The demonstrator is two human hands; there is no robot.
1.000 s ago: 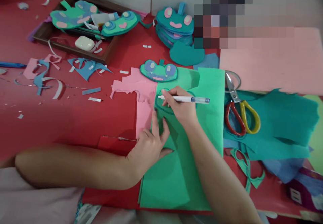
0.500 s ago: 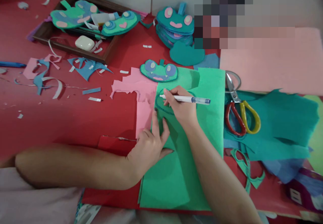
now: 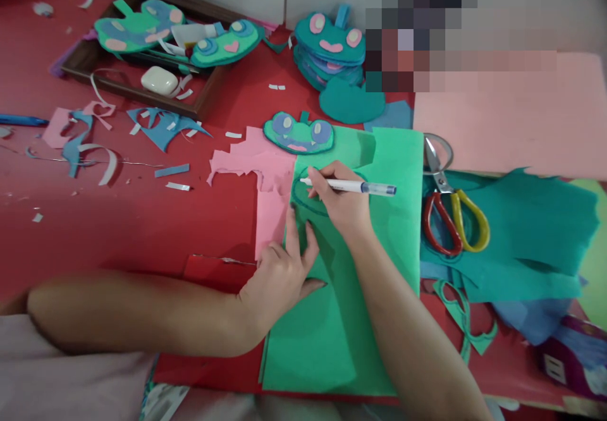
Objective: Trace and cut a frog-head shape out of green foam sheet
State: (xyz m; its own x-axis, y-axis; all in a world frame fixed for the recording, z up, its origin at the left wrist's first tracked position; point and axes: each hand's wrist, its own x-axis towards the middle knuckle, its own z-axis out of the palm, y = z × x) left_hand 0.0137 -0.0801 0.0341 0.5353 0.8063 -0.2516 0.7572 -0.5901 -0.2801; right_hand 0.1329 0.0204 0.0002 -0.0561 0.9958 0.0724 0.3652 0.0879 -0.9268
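Note:
My right hand (image 3: 342, 205) pinches a white pen (image 3: 353, 186) whose tip rests on a drawn outline on the green sheet (image 3: 393, 219). The pen lies almost level, its tip pointing left. My left hand (image 3: 284, 269) lies flat on the left edge of the same sheet, fingers spread and stretched forward, pressing it down. A finished green frog face (image 3: 298, 133) with blue eyes sits just beyond the sheet's top edge.
Red and yellow scissors (image 3: 448, 212) lie on teal felt (image 3: 526, 231) to the right. A pink scrap (image 3: 265, 174) borders the sheet on the left. A stack of teal frog faces (image 3: 329, 45) and a wooden tray (image 3: 137, 86) stand at the back. Paper scraps litter the red surface (image 3: 118, 231).
The pen tip has crept slightly right and down along the outline. My left hand has stayed in place.

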